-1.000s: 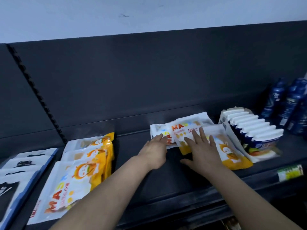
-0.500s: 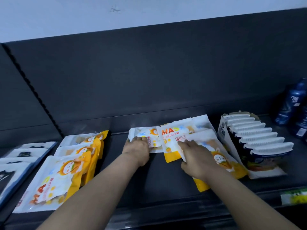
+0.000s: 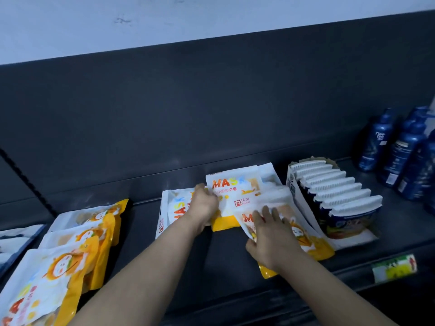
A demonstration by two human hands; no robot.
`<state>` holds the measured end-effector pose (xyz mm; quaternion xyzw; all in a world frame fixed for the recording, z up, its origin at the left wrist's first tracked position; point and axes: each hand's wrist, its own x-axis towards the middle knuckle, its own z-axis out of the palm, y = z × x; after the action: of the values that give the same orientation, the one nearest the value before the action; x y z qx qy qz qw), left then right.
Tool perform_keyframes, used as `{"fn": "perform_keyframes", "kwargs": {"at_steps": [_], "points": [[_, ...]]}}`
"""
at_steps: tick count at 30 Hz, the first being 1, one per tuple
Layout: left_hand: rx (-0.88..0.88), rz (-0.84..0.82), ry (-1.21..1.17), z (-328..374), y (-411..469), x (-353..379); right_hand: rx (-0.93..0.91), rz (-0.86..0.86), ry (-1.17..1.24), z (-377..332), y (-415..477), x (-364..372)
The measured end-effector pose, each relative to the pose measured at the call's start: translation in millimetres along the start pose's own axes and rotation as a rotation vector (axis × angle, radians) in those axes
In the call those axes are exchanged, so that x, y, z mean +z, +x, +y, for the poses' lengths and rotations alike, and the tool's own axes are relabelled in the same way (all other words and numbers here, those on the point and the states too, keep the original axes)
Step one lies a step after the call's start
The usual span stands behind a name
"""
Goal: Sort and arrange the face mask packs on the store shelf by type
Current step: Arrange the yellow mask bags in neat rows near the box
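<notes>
Nearest, far left: sorted row of orange-and-white mask packs (image 3: 77,243), overlapped near to far, orange ends to the right. A bare strip of the shelf (image 3: 223,267) separates that row from the loose cluster.

Right hand (image 3: 270,236): fingers flat and spread, pressing on the front loose pack (image 3: 306,241). Thumb sits at its near-left edge; can't tell if it's hooked under. That pack lies skewed, with an orange corner poking toward the shelf lip.

Left hand (image 3: 203,208): a bit farther in, fingers curled at the seam between the sideways pack (image 3: 176,208) and the middle pack (image 3: 237,196). Can't tell which one it grips, if either.

The sideways pack's MASK lettering runs near to far, a quarter turn off the middle pack, which reads upright.

Key relation, my read: all three loose packs match the sorted row, which lies to the left. The left hand is nearer it, so the move is leftward.

Right of the cluster: a carton of blue pouches (image 3: 341,201), touching the front loose pack. Behind it are blue bottles (image 3: 400,149).
</notes>
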<state>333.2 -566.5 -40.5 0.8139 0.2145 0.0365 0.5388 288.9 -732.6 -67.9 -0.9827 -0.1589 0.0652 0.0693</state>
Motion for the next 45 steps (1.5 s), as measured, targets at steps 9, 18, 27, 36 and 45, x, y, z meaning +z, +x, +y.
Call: {"fn": "perform_keyframes", "kwargs": {"at_steps": [9, 18, 27, 36, 45], "points": [[0.516, -0.022, 0.346, -6.6, 1.8, -21.9, 0.056, 0.052, 0.076, 3.3, -9.7, -11.8], [0.718, -0.026, 0.864, -22.9, -12.6, -3.6, 0.095, 0.265, 0.593, 21.2, -14.8, -37.7], [0.828, -0.05, 0.512, -19.0, -9.9, 8.1, 0.08, 0.204, 0.566, 24.7, -27.3, -33.1], [1.125, 0.367, 0.888, -24.6, -22.9, -67.2, -0.073, 0.485, 0.397, 6.7, -17.8, -40.9], [0.624, -0.174, 1.307, -58.4, -68.9, -66.3, -0.123, 0.36, 0.356, -7.9, 2.8, -23.0]]}}
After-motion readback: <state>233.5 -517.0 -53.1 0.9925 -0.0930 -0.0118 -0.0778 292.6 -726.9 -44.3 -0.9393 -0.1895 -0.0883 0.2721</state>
